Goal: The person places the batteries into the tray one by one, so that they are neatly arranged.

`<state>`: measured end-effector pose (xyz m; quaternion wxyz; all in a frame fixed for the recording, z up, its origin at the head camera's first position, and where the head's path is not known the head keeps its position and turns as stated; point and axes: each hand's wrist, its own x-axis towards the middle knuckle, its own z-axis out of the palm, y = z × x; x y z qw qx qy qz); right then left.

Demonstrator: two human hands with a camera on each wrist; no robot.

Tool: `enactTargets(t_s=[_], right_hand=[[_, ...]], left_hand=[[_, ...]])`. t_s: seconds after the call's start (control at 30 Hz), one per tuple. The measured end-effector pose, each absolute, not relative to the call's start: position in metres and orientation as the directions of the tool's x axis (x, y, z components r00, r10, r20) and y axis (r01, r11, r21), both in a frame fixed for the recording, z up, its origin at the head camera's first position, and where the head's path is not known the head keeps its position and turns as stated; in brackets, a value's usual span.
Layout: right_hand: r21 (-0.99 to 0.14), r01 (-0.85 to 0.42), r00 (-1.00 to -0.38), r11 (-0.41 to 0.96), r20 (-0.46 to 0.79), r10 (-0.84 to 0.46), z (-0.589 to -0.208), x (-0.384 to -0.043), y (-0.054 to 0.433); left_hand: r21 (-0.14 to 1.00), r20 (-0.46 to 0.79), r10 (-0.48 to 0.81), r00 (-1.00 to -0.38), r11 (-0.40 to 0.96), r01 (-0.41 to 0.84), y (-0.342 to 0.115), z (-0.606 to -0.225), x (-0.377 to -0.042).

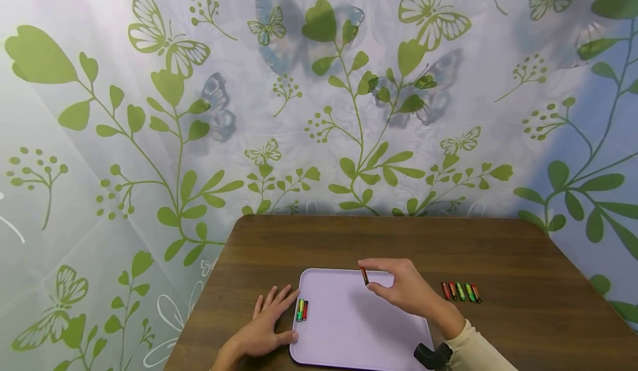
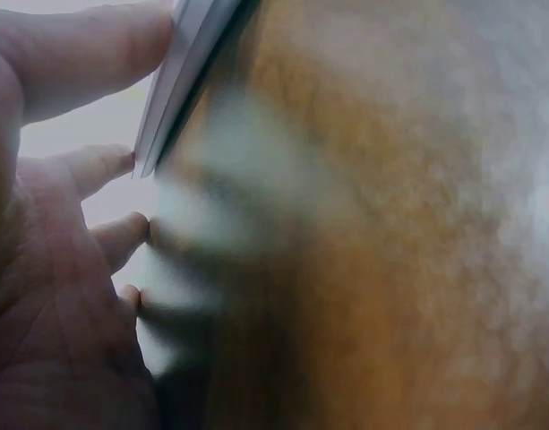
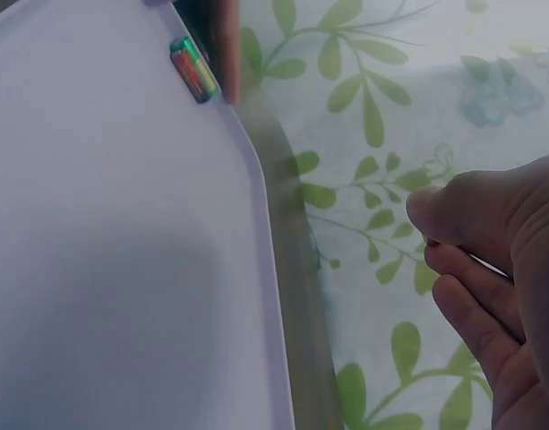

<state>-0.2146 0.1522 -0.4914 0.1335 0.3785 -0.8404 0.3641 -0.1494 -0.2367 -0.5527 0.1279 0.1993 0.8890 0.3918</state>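
Between the thumb and a fingertip of my right hand [image 1: 406, 289] is a small red and black battery [image 1: 364, 276], held above the far part of a lilac tray [image 1: 359, 332]. In the right wrist view, the fingers hide nearly all of it. Against the tray's left rim lies my left hand [image 1: 260, 326], fingers spread, thumb and index fingertip touching the edge. Just inside that rim, a green and yellow battery [image 1: 300, 310] and a red battery [image 1: 305, 310] lie side by side. The left wrist view shows the thumb at the rim [image 2: 195, 54].
To the right of the tray, several red and green batteries [image 1: 461, 292] lie in a row on the brown wooden table [image 1: 379, 238]. A patterned curtain with green leaves and butterflies [image 1: 319, 111] hangs behind the table. A black wrist device [image 1: 432, 355] sits by the right sleeve.
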Motion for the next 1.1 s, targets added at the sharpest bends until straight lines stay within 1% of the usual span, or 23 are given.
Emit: enactTargets(t_s=[0.17, 0.4, 0.67, 0.87, 1.1], right_hand=[[-0.526, -0.734, -0.675, 0.429, 0.498, -0.544, -0.502, -0.216, 0.131], [-0.579, -0.707, -0.694, 0.405, 0.459, -0.555, -0.522, -0.215, 0.100], [-0.593, -0.711, -0.689, 0.378, 0.478, -0.545, -0.536, -0.209, 0.070], [-0.621, -0.682, -0.715, 0.387, 0.454, -0.531, -0.543, -0.208, 0.052], [-0.588, -0.701, -0.700, 0.404, 0.457, -0.549, -0.558, -0.203, 0.040]], left_hand=[[0.749, -0.068, 0.456, -0.888, 0.611, 0.257, -0.236, -0.552, -0.149], [0.750, -0.061, 0.451, -0.890, 0.609, 0.258, -0.236, -0.551, -0.147], [0.743, -0.060, 0.444, -0.894, 0.617, 0.257, -0.237, -0.551, -0.147], [0.736, -0.063, 0.439, -0.896, 0.627, 0.255, -0.237, -0.553, -0.150], [0.734, -0.060, 0.444, -0.894, 0.627, 0.263, -0.237, -0.555, -0.151]])
